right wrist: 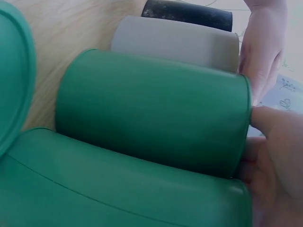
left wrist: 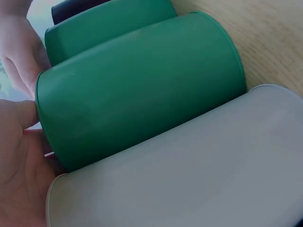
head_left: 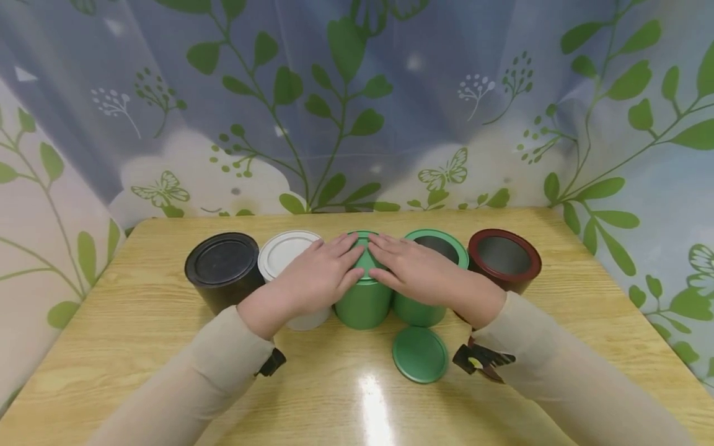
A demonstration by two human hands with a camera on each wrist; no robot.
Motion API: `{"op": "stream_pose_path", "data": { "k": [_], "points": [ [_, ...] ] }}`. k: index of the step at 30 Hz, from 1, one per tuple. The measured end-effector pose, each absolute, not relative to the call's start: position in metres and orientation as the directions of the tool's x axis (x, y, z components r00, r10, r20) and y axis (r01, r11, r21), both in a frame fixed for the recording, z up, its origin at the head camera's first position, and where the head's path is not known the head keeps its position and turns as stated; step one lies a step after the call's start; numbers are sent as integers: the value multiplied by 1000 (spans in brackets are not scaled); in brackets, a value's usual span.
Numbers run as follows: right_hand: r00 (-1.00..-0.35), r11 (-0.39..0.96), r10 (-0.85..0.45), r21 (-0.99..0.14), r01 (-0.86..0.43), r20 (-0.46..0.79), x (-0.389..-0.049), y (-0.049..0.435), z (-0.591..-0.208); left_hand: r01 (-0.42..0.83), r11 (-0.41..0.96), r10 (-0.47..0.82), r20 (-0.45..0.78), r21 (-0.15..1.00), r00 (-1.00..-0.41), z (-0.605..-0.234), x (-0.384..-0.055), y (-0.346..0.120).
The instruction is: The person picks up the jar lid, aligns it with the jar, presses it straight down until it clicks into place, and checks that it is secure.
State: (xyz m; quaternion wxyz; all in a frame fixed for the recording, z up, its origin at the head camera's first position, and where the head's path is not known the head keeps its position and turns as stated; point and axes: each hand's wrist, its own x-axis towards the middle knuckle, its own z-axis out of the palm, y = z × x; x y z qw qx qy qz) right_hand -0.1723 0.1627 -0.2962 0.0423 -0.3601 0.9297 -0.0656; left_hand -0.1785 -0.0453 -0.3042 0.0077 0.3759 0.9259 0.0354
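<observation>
A closed green can [head_left: 363, 306] stands in the middle of a row of cans. My left hand [head_left: 315, 272] and my right hand [head_left: 421, 269] rest on its green lid [head_left: 365, 263] from either side, fingers extended and fingertips almost meeting. Under my left forearm is a white lidded can [head_left: 287, 248]. My right hand passes over an uncovered green can [head_left: 421, 310] with a dark inside. In front of that can, a loose green lid [head_left: 421, 354] lies on the table. Both wrist views show the middle can's side, with fingers at its top rim.
A black lidded can [head_left: 223, 263] stands at the row's left end. An uncovered can with a dark red rim [head_left: 504, 257] is at the right end. The wooden table [head_left: 139, 371] reaches back to a leaf-patterned curtain [head_left: 346, 124].
</observation>
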Motion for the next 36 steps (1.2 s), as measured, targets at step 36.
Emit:
{"op": "stream_pose_path", "data": {
  "k": [36],
  "points": [
    [-725,744,-663,-279,-608,-188,-176,160,-276,623,770,636,-227,135,-737,-283,-177,-43]
  ]
}}
